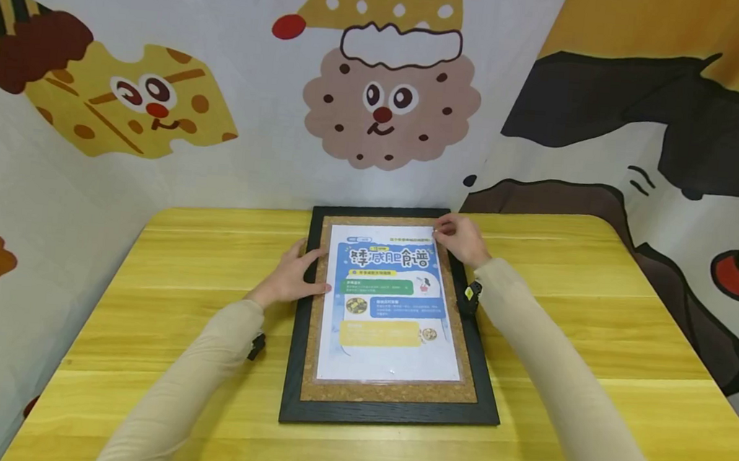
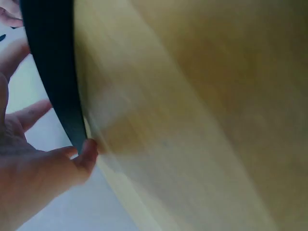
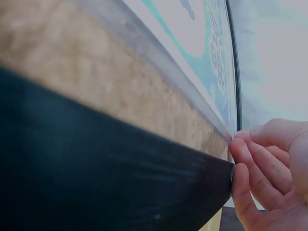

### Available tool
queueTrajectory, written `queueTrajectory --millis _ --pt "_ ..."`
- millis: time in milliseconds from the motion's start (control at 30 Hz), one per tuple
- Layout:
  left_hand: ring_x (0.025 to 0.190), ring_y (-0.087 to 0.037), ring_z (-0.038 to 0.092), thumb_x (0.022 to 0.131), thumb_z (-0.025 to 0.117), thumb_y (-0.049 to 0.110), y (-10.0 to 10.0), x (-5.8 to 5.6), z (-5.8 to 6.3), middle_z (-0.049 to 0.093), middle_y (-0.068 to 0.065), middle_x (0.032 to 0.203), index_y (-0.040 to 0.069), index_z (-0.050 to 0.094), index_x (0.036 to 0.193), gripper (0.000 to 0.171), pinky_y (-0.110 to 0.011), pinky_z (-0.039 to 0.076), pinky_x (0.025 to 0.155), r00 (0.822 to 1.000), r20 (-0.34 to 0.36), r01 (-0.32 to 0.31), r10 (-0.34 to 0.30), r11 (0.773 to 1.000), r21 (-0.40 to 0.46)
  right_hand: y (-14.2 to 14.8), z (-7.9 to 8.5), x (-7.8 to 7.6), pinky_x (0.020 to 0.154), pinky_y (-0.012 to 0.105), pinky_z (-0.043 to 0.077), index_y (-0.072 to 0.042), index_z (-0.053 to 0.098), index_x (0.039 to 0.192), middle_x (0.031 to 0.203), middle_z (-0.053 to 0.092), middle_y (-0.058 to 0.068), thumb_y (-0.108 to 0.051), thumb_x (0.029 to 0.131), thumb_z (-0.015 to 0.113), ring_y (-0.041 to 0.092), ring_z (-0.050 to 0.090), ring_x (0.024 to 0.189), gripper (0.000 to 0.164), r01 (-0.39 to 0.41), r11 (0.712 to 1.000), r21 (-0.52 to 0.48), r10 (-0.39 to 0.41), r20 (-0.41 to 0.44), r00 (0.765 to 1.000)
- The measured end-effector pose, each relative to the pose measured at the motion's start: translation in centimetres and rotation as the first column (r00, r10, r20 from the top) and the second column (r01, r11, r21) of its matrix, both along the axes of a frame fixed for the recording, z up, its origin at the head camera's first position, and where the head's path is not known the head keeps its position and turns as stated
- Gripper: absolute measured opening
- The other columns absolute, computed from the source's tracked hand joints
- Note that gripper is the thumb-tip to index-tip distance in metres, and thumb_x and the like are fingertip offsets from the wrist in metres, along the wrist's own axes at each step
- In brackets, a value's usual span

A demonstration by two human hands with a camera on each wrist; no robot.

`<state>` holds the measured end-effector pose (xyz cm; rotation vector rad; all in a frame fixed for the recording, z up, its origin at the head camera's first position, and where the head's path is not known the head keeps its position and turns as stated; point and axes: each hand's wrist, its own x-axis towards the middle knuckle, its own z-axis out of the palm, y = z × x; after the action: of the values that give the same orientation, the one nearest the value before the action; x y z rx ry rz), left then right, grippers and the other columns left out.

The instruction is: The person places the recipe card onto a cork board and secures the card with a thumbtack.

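Observation:
A laminated sheet [image 1: 385,358] with blue, green and yellow printed blocks lies on a cork board [image 1: 357,392] in a black frame [image 1: 388,413]. My left hand [image 1: 291,275] rests across the frame's left side, fingers spread and thumb reaching to the sheet's left edge. In the left wrist view, a fingertip [image 2: 88,149] touches the frame's outer edge. At the sheet's upper right corner, my right hand [image 1: 463,239] pinches with thumb and index finger. The right wrist view shows the other fingers [image 3: 243,187] bent by the frame's corner.
The board lies on a yellow wood-grain table [image 1: 211,261], its top end near the back edge. Behind stands a pale wall covering [image 1: 238,162] with cartoon food figures. A dark wrist device [image 1: 472,293] sits on my right wrist, beside the frame.

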<state>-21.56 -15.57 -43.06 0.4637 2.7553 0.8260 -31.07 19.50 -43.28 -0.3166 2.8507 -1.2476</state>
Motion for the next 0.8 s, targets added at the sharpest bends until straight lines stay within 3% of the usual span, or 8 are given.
queueTrajectory --millis 333,800 --pt "0.137 -0.055 0.012 0.092 0.065 0.037 -0.3 0.0 -0.2 0.009 -0.039 0.150 0.006 0.025 0.153 0.080 -0.066 0.020 0.105 0.997 0.063 0.041 -0.039 0.999 -0.036 -0.4 -0.2 -1.4 0.087 0.044 0.049 0.002 0.066 0.111 0.111 0.064 0.017 -0.005 0.095 0.061 0.031 0.059 0.102 0.019 0.007 1.000 0.007 -0.007 0.003 1.000" --pt "0.139 -0.052 0.012 0.092 0.064 0.040 -0.2 0.4 0.2 0.006 -0.036 0.153 0.009 0.022 0.155 0.081 -0.064 0.021 0.106 0.996 0.088 0.031 -0.025 0.997 -0.066 -1.1 -0.2 -2.4 0.087 0.044 0.049 0.001 0.067 0.110 0.111 0.064 0.018 -0.002 0.094 0.062 0.031 0.056 0.098 0.018 0.017 0.997 0.078 -0.019 0.025 1.000"
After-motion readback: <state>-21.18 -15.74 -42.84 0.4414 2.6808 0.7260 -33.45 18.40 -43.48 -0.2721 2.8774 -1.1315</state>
